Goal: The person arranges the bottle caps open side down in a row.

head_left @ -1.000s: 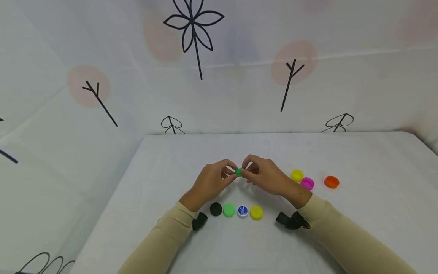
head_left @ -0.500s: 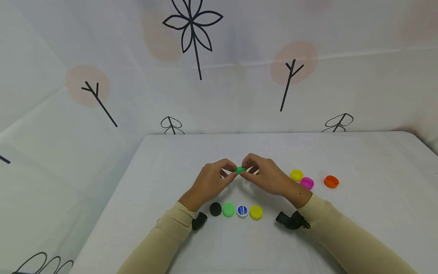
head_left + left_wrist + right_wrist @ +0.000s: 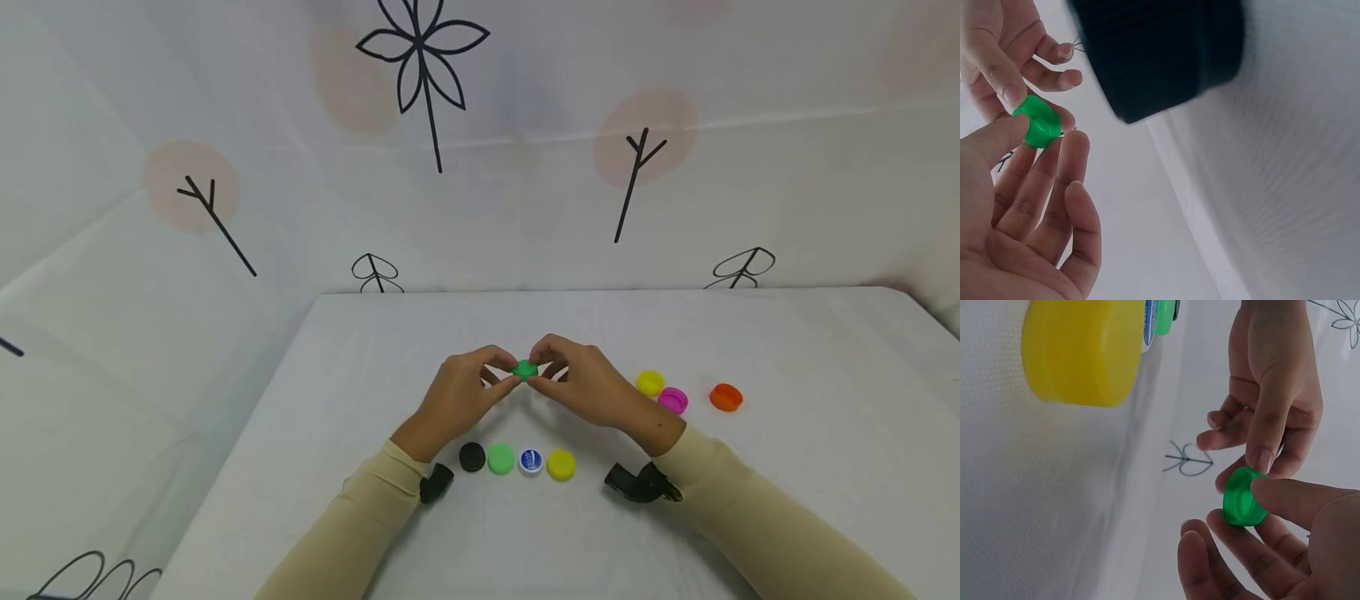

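A green bottle cap is held up between both hands above the white table. My left hand pinches its left side between thumb and fingertips, and my right hand pinches the right side the same way. In the right wrist view the green cap shows its hollow inside, tilted, with a thumb on its rim. From the left wrist, the cap sits between the thumbs and forefingers of the two hands. The other fingers of both hands are loosely bent and touch nothing.
A row of caps lies before the hands: black, light green, white with blue print and yellow. To the right lie another yellow cap, a magenta cap and an orange cap.
The green cap has risen slightly and turned between the fingers. The right fingers have shifted to its right edge, leaving more of it in sight. The caps on the table stay put.
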`<act>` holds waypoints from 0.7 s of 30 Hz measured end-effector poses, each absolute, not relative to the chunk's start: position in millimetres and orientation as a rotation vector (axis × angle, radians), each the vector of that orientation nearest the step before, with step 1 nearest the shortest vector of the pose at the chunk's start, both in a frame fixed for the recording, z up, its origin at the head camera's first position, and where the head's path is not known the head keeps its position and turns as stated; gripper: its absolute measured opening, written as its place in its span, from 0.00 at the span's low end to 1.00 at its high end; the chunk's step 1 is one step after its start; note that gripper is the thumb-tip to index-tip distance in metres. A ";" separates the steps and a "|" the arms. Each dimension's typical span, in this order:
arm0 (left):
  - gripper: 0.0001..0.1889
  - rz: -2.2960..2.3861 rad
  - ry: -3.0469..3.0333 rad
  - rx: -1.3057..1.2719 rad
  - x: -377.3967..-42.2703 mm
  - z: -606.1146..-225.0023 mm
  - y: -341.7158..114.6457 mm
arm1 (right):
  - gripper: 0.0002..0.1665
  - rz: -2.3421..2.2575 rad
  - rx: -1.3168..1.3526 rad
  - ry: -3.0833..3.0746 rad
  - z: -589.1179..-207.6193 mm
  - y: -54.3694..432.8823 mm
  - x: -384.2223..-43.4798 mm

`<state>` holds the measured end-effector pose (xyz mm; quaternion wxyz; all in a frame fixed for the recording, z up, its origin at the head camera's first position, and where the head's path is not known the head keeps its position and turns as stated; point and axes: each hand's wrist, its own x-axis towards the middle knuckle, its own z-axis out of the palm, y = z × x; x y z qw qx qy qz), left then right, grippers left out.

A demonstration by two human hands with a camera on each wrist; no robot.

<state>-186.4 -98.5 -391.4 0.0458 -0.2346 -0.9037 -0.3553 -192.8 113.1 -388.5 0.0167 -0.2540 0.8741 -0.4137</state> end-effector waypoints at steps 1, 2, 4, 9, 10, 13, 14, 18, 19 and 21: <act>0.12 -1.086 -2.759 -0.716 -186.4 -391.5 -98.6 | 0.13 -1.289 -0.797 2.721 -388.7 113.1 -192.9; 0.12 -1.090 -2.760 -0.714 -186.5 -391.5 -98.6 | 0.13 -1.291 -0.802 2.725 -388.9 113.0 -192.9; 0.13 -1.098 -2.764 -0.713 -186.7 -391.4 -98.7 | 0.13 -1.293 -0.807 2.730 -389.1 112.8 -193.0; 0.15 -1.126 -2.770 -0.703 -187.1 -390.2 -98.7 | 0.13 -1.297 -0.808 2.739 -388.9 112.4 -192.5; 0.15 -1.132 -2.770 -0.701 -187.3 -390.1 -98.6 | 0.14 -1.301 -0.807 2.741 -388.7 112.3 -192.3; 0.16 -1.144 -2.774 -0.694 -187.5 -390.0 -98.7 | 0.14 -1.308 -0.816 2.748 -388.0 112.0 -192.1; 0.17 -1.146 -2.777 -0.690 -187.5 -389.8 -98.8 | 0.14 -1.310 -0.818 2.750 -387.7 111.8 -192.1; 0.18 -1.181 -2.784 -0.680 -187.1 -389.6 -99.3 | 0.15 -1.317 -0.823 2.756 -387.1 111.3 -191.7; 0.18 -1.193 -2.782 -0.681 -187.0 -389.6 -99.4 | 0.15 -1.318 -0.824 2.758 -387.0 111.2 -191.5; 0.18 -1.214 -2.778 -0.683 -187.0 -389.8 -99.4 | 0.15 -1.321 -0.826 2.760 -386.8 111.1 -191.3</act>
